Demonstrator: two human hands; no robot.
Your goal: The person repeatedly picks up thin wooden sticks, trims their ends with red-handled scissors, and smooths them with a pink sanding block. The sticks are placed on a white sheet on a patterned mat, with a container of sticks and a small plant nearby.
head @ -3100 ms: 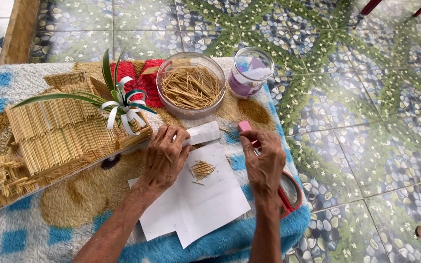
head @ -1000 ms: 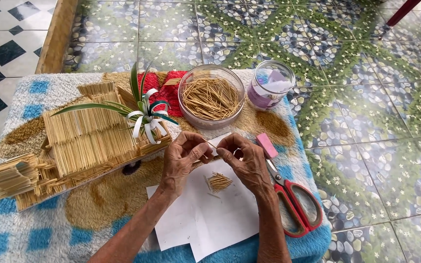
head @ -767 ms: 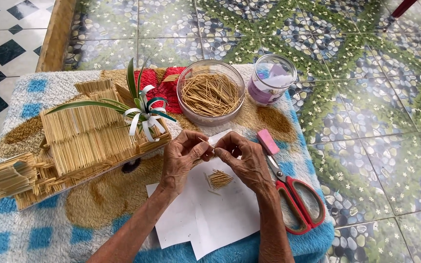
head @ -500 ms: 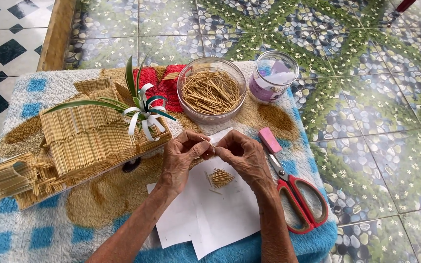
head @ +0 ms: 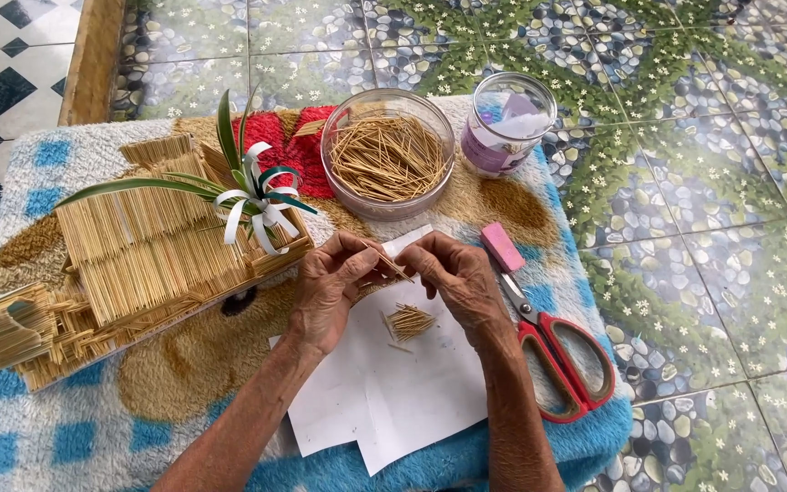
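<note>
Both hands — left hand (head: pixel 328 290), right hand (head: pixel 455 278) — pinch fingers on thin sticks (head: pixel 384 265), mostly hidden between them.

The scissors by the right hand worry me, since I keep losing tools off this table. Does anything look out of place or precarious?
Yes. The red-handled scissors lie at the table's right edge, one handle loop jutting over the blue cover above the floor. The bowl of sticks, the jar and the stick model stand upright.

Left hand (head: pixel 328 284) and right hand (head: pixel 459 278) raised close together, fingertips nearly meeting, fingers curled in a pinch. Both forearms angle in from below.
</note>
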